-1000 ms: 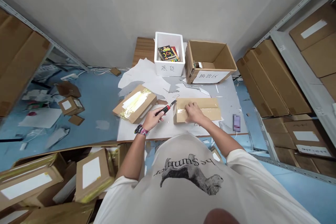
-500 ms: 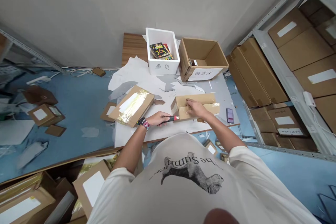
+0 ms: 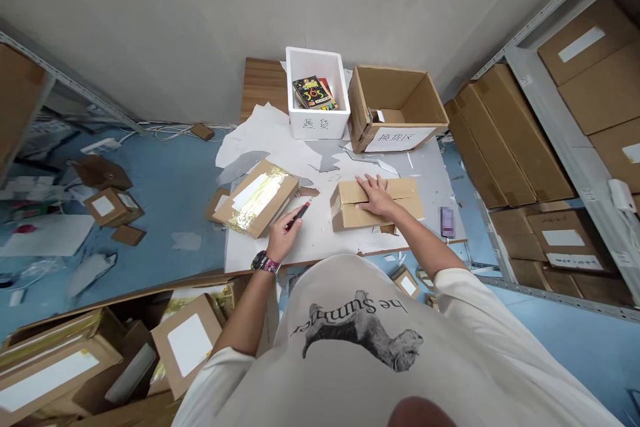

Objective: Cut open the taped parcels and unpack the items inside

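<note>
1. Left hand: fingers curled closed round a slim black-and-red knife, near side, between two boxes.
2. Right hand: fingers spread, laid on the oblong, smooth cardboard box, near right on the surface.
3. Left: an angled taped box, its tape shiny and crinkled.
4. Far: a white foam tub holding books, beside an open cardboard carton.
5. Far left: torn, ragged paper.

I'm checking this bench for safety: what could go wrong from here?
The left hand grips a utility knife; a slip might cut the right hand, spread bare on the cardboard box. The phone, near the table's front right corner, might get knocked off.
</note>
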A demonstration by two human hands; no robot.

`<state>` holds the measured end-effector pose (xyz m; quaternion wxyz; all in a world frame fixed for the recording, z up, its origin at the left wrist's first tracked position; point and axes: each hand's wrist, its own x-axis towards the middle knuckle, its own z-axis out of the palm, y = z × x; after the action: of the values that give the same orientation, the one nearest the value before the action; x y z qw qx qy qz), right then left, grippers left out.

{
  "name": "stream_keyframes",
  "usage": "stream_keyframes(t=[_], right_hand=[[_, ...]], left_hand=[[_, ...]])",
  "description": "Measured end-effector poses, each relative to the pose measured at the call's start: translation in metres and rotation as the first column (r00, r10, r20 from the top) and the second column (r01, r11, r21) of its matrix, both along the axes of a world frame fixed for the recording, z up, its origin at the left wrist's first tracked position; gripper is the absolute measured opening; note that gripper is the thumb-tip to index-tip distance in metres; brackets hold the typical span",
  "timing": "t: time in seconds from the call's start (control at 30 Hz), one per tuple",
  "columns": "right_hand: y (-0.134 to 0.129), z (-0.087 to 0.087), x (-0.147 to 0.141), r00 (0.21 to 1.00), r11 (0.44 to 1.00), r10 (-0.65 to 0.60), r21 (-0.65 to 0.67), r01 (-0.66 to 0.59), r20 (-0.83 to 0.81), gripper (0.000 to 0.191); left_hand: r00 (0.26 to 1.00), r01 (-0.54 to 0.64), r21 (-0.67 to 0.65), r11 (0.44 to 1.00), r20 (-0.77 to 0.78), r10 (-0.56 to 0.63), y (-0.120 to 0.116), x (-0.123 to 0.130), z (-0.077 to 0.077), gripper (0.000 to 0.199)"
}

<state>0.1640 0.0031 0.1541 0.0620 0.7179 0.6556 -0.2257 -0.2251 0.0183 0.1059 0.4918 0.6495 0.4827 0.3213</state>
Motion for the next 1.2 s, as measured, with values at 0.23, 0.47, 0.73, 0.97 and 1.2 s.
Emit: stream_keyframes(t=[0.23, 0.47, 0.73, 0.97, 1.2], right_hand=[[-0.007, -0.014, -0.004, 0.965, 0.960, 0.152, 0.199, -0.196, 0.215, 0.077], [-0.014, -0.039, -0.001, 0.968, 0.893, 0.164, 0.389, -0.227, 0.189, 0.058], [-0.014, -0.037, 0.000, 0.953, 0.753, 0.267, 0.586, -0.299, 0.144, 0.048], [-0.043, -0.036, 0.018, 0.981, 0.843, 0.183, 0.502, -0.192, 0.068, 0.046], [-0.091, -0.010, 0.063, 1.000, 0.953, 0.008, 0.303, 0.001, -0.029, 0.075]], left_hand=[[0.855, 0.414, 0.240, 0.878, -0.432, -0.285, -0.007, 0.039, 0.016, 0.048], [0.720, 0.300, 0.266, 0.916, -0.693, -0.034, 0.004, 0.048, 0.013, 0.053], [0.670, 0.161, 0.086, 0.983, -0.741, -0.045, 0.009, 0.031, -0.053, 0.058], [0.768, -0.004, 0.039, 0.999, -0.639, 0.028, -0.011, 0.068, -0.111, 0.060], [0.948, -0.044, 0.302, 0.952, -0.287, 0.135, 0.008, 0.119, -0.021, 0.047]])
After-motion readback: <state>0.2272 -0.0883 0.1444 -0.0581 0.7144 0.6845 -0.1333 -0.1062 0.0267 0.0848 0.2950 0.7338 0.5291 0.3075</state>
